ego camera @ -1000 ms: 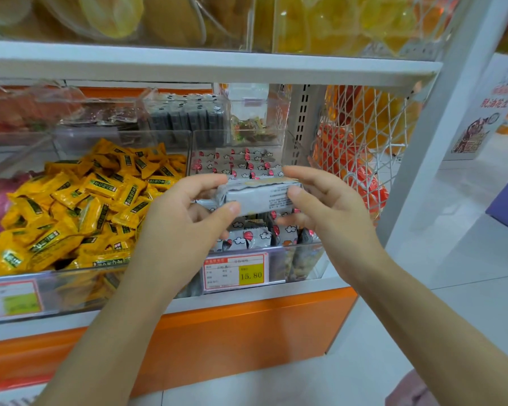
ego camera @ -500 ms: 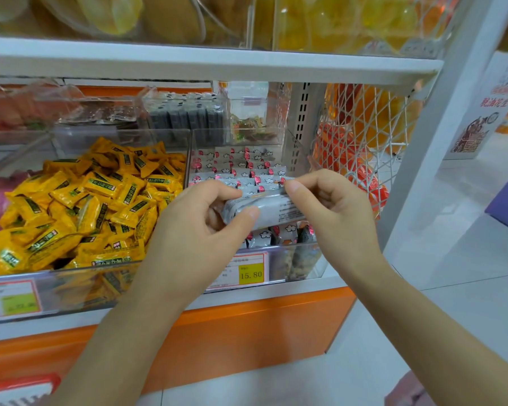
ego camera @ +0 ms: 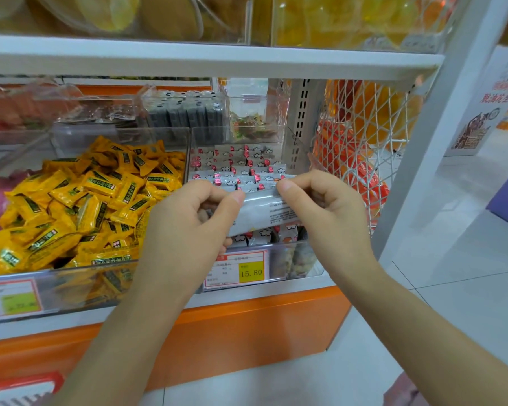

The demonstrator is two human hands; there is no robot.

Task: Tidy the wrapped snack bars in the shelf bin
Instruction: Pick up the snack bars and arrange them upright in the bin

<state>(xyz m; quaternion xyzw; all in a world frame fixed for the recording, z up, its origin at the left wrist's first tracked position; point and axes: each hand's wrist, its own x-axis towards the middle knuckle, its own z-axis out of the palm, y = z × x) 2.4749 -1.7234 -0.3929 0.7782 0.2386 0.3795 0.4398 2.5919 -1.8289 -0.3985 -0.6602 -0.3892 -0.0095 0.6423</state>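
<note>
We see a white shelf [ego camera: 291, 288] crossing the middle of the frame. Two clear bins stand on it side by side: the left bin [ego camera: 71, 288] holds yellow candies [ego camera: 79, 200], the centre bin [ego camera: 288, 259] wrapped snack bars [ego camera: 238, 165].

two hands [ego camera: 188, 227] [ego camera: 332, 212], one held snack bar [ego camera: 261, 212]
</note>
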